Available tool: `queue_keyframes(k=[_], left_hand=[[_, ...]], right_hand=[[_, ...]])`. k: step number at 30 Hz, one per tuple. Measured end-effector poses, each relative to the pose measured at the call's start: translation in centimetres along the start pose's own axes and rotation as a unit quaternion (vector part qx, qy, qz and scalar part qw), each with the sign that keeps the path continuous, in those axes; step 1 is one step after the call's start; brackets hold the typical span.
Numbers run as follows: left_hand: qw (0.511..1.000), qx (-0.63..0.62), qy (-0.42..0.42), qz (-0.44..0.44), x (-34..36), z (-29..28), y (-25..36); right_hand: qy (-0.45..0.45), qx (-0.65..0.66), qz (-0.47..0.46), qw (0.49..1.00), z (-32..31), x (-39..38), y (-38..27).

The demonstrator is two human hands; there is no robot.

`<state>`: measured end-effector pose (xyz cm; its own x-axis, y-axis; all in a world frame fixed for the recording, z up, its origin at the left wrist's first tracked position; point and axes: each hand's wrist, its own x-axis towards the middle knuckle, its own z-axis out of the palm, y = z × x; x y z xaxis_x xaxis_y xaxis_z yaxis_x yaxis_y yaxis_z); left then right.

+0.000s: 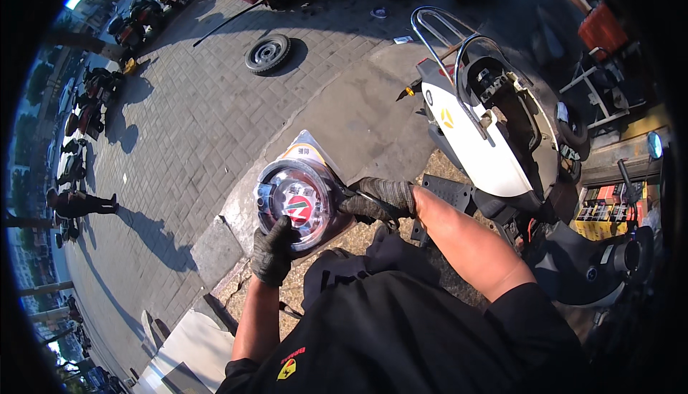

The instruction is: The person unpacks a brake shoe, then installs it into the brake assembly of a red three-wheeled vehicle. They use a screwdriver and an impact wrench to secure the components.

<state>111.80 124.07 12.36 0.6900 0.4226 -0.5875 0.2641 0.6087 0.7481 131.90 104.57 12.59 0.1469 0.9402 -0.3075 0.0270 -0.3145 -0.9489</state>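
In front of my body is a round clear-plastic package (299,210) with a dark ring around its rim and a red, white and green label in the middle. A pale card corner shows at its far edge. My left hand (274,252), in a dark work glove, grips the package's near-left rim, fingers bent over its front. My right hand (376,199), gloved too, is closed at its right edge, beside a thin black strap or cord. The plastic's glare blurs what lies inside, and the right fingertips are partly hidden.
A white scooter (469,129) with a chrome rack and an open seat bay stands to the right. A small wheel (267,54) lies on the paving ahead. Colourful boxes (605,211) sit at far right; a person (82,202) and parked scooters are at left.
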Motion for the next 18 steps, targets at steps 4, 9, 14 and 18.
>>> queue_keyframes(k=[4, 9, 14, 18], left_hand=[[0.997, 0.037, -0.029, 0.063, -0.1, 0.5, 0.6], [0.995, 0.067, -0.018, 0.069, 0.0, 1.6, 1.0], [0.995, 0.067, -0.042, 0.054, 0.3, 2.6, 1.2], [0.994, 0.083, -0.056, 0.05, 0.1, 3.3, 1.8]], right_hand=[[0.101, -0.032, -0.012, 0.994, 1.1, -0.3, 0.3], [0.145, -0.001, 0.075, 0.987, 1.5, -0.7, 0.2], [0.172, 0.049, 0.036, 0.983, 0.5, -1.4, -0.7], [0.197, 0.026, -0.018, 0.98, 0.2, -1.3, -0.9]])
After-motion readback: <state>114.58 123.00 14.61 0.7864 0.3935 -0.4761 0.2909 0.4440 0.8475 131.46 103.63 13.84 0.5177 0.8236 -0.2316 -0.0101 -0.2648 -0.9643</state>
